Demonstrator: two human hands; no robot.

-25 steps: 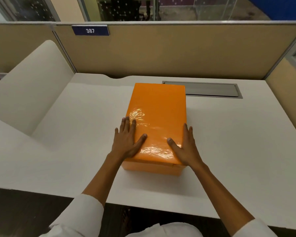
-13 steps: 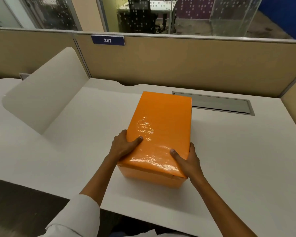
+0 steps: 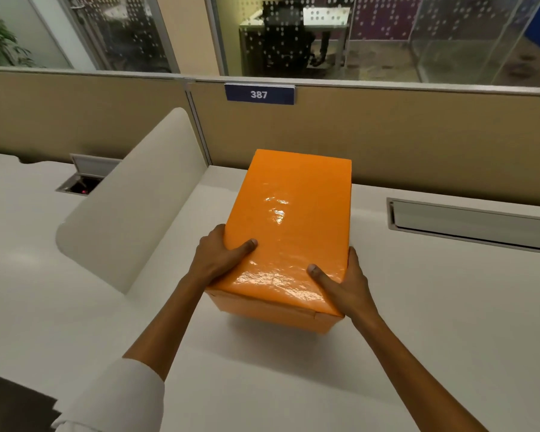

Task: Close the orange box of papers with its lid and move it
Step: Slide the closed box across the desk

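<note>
The orange box has its glossy lid on, covering whatever is inside. It is held over the white desk, its near end raised with a shadow beneath. My left hand grips the box's left side, thumb lying on the lid. My right hand grips the near right corner, thumb on top and fingers down the side.
A white curved divider panel stands to the left of the box. A closed grey cable tray is set in the desk at right, an open one at far left. A beige partition with a "387" label runs along the back.
My hands went from lying flat on the lid to gripping the box's sides. The box has lifted off the desk and moved left, away from the right cable tray.
</note>
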